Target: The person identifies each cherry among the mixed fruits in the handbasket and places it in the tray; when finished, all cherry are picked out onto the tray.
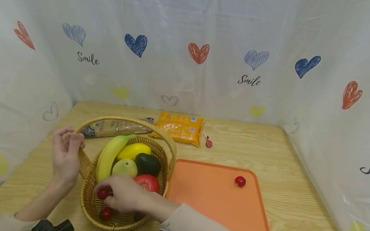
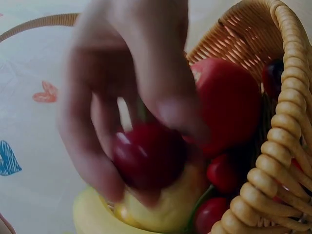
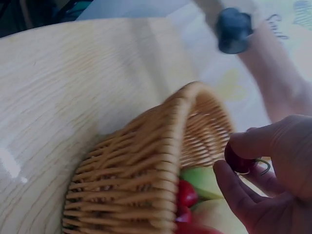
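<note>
Heart-printed sheeting [image 1: 170, 18] backs a wooden worktop [image 1: 299, 210]. Within the wicker basket [image 3: 122, 190] lie a banana [image 1: 107, 160], a lemon [image 1: 135, 150] and other fruit; I judge the filling mostly done. My right hand [image 1: 123, 193] pinches a cherry [image 3: 239, 158] between thumb and fingers above them, not yet released. My left hand [image 1: 68, 154] curls round the handle [image 1: 127, 119]. On the orange tray [image 1: 208, 201] lies a second cherry [image 1: 240, 181], probably left to move.
</note>
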`<act>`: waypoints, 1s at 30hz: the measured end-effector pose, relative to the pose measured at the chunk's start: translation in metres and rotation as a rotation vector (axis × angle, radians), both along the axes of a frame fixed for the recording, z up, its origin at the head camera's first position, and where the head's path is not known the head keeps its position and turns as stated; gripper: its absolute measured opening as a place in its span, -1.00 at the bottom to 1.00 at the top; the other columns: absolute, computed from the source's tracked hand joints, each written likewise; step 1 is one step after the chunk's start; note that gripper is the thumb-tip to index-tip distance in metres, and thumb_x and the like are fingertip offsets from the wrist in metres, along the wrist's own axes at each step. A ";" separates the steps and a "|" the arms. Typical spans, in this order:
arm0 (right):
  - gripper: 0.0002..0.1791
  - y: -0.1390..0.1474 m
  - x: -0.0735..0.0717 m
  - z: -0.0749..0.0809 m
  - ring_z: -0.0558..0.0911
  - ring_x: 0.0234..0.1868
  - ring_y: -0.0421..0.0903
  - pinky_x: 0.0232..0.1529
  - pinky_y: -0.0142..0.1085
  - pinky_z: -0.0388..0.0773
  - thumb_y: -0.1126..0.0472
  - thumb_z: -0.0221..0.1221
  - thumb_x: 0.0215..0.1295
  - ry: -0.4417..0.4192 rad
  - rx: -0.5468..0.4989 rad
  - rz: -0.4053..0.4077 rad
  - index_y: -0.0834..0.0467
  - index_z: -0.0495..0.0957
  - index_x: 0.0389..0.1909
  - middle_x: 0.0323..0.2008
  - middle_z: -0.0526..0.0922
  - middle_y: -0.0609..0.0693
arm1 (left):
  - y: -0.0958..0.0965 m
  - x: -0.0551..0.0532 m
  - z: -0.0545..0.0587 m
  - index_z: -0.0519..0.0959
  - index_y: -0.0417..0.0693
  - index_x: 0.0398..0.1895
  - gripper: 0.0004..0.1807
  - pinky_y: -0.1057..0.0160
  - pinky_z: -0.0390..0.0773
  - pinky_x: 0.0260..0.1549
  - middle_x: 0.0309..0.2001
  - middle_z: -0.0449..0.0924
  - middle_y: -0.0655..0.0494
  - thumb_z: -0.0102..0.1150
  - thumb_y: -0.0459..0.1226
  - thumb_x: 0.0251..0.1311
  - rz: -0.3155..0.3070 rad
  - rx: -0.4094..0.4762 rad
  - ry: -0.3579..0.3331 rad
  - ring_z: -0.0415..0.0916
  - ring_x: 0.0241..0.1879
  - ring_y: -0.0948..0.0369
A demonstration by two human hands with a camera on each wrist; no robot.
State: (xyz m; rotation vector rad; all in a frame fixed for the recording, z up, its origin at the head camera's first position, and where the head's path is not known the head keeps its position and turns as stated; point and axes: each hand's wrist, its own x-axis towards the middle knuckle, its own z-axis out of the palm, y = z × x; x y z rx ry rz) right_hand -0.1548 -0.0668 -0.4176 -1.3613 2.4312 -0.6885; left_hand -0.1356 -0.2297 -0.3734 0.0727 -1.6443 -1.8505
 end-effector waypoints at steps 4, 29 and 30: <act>-0.56 0.015 -0.003 0.008 0.55 -0.10 -0.47 -0.06 -0.65 0.45 0.35 0.39 0.40 -0.040 -0.064 -0.009 -0.12 0.78 0.20 0.11 0.81 -0.33 | -0.001 -0.001 0.001 0.43 0.14 0.07 -0.96 0.56 0.53 -0.11 -0.28 0.62 0.38 0.06 -0.19 0.74 0.000 0.003 -0.015 0.51 -0.26 0.40; -0.68 0.160 0.012 0.075 0.63 -0.04 -0.36 0.13 -0.37 0.70 0.44 0.27 0.46 -0.315 -0.480 -0.181 0.37 0.66 0.18 0.14 0.76 0.32 | -0.004 -0.002 -0.006 0.41 0.08 0.08 -0.93 0.57 0.52 -0.10 -0.29 0.60 0.34 0.06 -0.18 0.73 -0.010 0.000 0.014 0.52 -0.25 0.38; -0.69 0.167 0.011 0.074 0.68 -0.02 -0.32 0.13 -0.37 0.72 0.44 0.27 0.47 -0.311 -0.488 -0.193 0.38 0.66 0.18 0.14 0.76 0.32 | -0.004 -0.002 -0.006 0.41 0.07 0.08 -0.91 0.57 0.52 -0.11 -0.30 0.60 0.34 0.07 -0.17 0.73 -0.012 -0.001 0.016 0.52 -0.25 0.38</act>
